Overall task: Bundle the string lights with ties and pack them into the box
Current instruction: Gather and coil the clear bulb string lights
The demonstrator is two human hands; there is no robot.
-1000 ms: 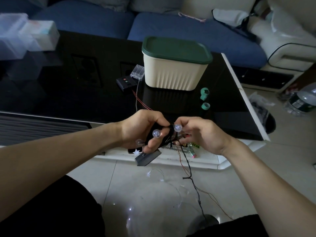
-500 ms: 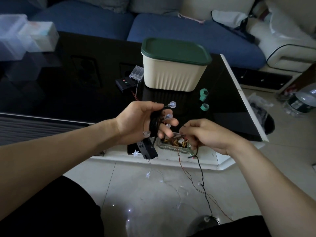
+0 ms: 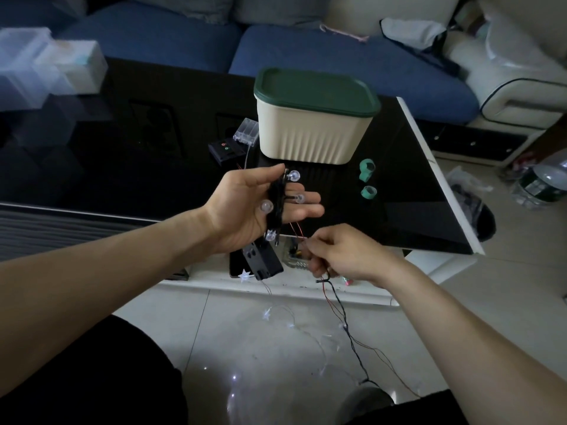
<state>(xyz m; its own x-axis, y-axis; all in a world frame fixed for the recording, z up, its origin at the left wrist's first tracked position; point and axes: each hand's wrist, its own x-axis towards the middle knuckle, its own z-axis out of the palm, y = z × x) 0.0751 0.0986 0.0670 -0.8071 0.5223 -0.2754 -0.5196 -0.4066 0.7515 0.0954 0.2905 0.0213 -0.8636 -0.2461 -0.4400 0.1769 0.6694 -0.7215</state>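
Observation:
The coil of black string lights [image 3: 277, 199] with clear round bulbs lies across the palm of my left hand [image 3: 245, 210]. That hand is palm up with fingers straight, over the table's near edge. The lights' black battery box [image 3: 262, 260] hangs just below it. My right hand [image 3: 346, 256] is lower and to the right, and pinches the loose black wire [image 3: 337, 299] that trails down to the floor. The cream box with a shut green lid [image 3: 310, 136] stands on the table beyond my left hand. Two green tie rolls [image 3: 367, 171] lie to its right.
On the black glass table [image 3: 122, 167], a second black controller [image 3: 225, 148] and a clear battery case [image 3: 245, 131] lie left of the box. Clear containers [image 3: 46, 69] stand far left. Star fairy lights [image 3: 267, 312] sprawl on the floor tiles. A water bottle [image 3: 540, 182] is on the right.
My left hand has opened, turned palm up and lifted toward the box with the coil on it. My right hand has moved down and apart, drawing along the loose wire.

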